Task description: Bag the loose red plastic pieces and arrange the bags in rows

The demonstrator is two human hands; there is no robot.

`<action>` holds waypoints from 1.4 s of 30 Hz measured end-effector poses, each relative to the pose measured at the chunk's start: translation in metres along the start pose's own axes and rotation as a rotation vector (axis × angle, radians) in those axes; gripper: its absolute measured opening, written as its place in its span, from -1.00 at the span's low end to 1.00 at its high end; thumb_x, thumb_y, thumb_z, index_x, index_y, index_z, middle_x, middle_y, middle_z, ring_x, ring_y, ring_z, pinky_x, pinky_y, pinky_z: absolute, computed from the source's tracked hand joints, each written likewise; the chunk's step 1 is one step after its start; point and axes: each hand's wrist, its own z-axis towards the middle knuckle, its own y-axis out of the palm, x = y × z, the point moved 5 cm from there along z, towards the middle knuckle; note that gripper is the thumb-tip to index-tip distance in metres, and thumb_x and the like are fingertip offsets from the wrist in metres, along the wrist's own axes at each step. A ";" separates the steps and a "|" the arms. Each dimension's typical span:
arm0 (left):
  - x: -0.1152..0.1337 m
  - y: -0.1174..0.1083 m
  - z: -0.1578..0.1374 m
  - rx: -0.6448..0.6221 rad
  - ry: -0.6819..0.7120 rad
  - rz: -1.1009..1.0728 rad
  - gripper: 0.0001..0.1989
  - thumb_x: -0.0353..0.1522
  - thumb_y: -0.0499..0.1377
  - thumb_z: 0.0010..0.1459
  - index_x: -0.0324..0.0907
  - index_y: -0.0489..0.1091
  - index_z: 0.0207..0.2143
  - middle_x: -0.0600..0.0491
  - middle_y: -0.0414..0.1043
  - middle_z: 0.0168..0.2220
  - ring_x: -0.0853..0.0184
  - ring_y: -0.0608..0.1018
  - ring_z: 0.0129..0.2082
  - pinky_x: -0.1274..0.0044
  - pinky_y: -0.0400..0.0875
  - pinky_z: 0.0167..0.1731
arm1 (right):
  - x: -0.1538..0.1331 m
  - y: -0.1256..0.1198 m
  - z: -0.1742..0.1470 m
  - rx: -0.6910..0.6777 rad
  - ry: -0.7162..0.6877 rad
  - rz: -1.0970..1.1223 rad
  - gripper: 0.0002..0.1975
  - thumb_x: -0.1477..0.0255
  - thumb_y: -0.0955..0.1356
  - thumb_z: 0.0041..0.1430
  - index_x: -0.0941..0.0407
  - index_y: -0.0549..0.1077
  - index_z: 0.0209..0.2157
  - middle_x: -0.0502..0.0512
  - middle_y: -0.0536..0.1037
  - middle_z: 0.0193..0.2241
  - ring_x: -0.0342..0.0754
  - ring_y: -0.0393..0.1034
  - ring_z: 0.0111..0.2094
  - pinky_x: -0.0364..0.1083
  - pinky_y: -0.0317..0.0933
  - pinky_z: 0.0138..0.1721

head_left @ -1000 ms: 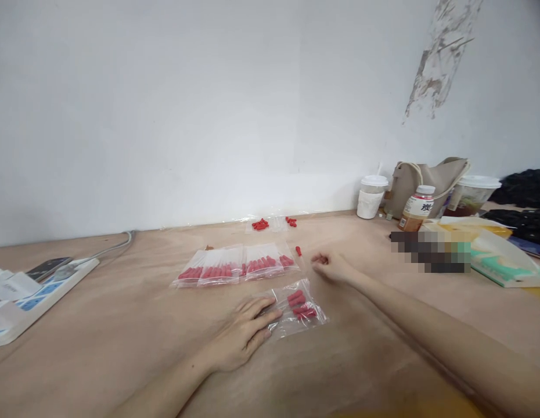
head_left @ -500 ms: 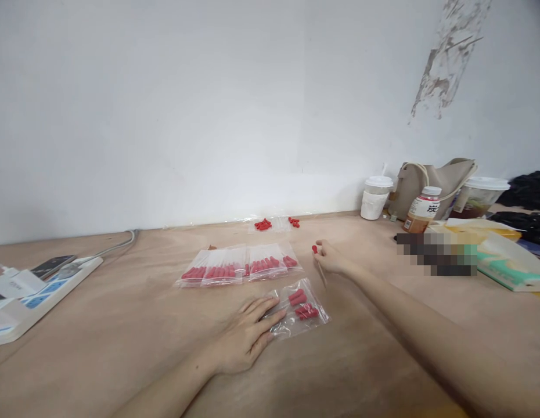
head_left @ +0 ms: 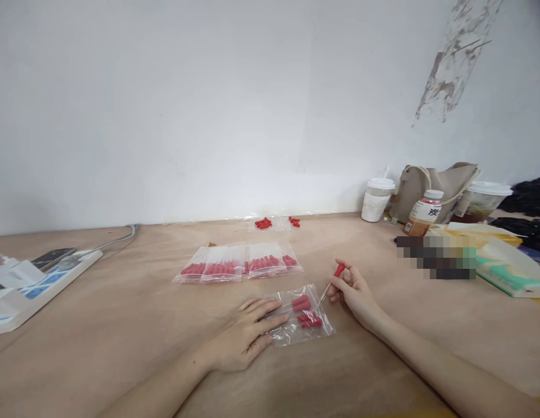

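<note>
Red-capped dropper [head_left: 333,278] pinched in right hand [head_left: 355,290]; left hand [head_left: 244,331] flat, fingers spread on half-filled bag [head_left: 302,316]; four filled bags [head_left: 237,264] done.

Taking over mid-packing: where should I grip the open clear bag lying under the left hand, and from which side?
Take the clear bag by its left edge, coming from the left, where the left hand already lies flat on it. That part looks flat and bare plastic; the red-capped pieces sit toward its right half. The right hand holds a red-capped dropper close to its right side, so that side is best kept free.
</note>
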 end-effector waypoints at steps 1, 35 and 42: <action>0.000 0.000 0.000 -0.002 0.002 0.000 -0.57 -0.31 -0.09 0.22 0.07 -0.02 0.14 0.11 -0.04 0.19 0.21 0.10 0.15 0.26 0.02 0.08 | 0.000 0.001 0.000 -0.011 -0.003 -0.003 -0.35 0.29 0.37 -0.16 0.08 0.05 -0.02 -0.19 0.30 -0.64 -0.19 0.26 -0.64 -0.19 0.22 -0.63; -0.001 0.004 0.004 -0.065 -0.027 -0.074 -0.60 -0.28 -0.13 0.24 0.13 -0.02 0.13 0.23 0.00 0.17 0.22 0.01 0.18 0.23 -0.09 0.11 | 0.002 -0.006 -0.004 -0.119 0.026 -0.209 -0.53 0.09 0.39 -0.23 0.16 0.36 -0.36 -0.01 0.42 -0.53 -0.24 0.23 -0.62 -0.20 0.19 -0.60; -0.001 0.005 0.005 -0.081 -0.024 -0.059 -0.60 -0.30 -0.12 0.24 0.13 -0.02 0.13 0.24 -0.02 0.17 0.24 0.00 0.19 0.23 -0.10 0.12 | -0.002 0.003 -0.010 -0.267 -0.190 -0.597 -0.64 0.11 0.36 -0.14 0.14 0.48 -0.46 -0.01 0.39 -0.59 -0.21 0.18 -0.56 -0.19 0.13 -0.53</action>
